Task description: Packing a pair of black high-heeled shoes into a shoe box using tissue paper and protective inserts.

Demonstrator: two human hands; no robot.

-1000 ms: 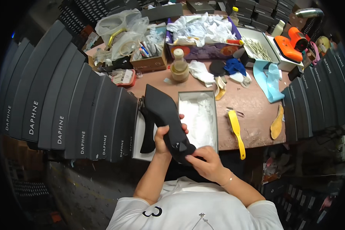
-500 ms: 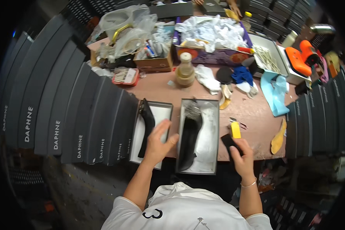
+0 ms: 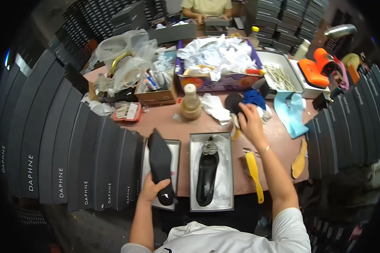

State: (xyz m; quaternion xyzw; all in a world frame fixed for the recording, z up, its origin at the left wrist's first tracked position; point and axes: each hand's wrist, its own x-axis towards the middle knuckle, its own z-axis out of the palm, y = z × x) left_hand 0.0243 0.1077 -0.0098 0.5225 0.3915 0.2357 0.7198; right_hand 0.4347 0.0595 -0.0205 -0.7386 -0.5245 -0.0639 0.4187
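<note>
My left hand is closed around a black pointed shoe, which is turned with its dark sole facing up over the left shoebox. My right hand is stretched out across the table, its partly bent fingers at the edge of a round black pad and a small beige piece. In the shoebox at the middle, a black shoe with a sparkling round ornament lies beside white tissue paper. A yellow-handled brush lies on the table, left of my right forearm.
Tall rows of dark shoeboxes flank the table, with more on the right. Behind stand a glass bottle, a purple carton of white cloths and an orange tool. Another person sits across the table.
My left hand has picked up the shoe from the left box and turned it sole up. My right hand has let go of a dark object and moved forward to the pad. The view has tilted up.
</note>
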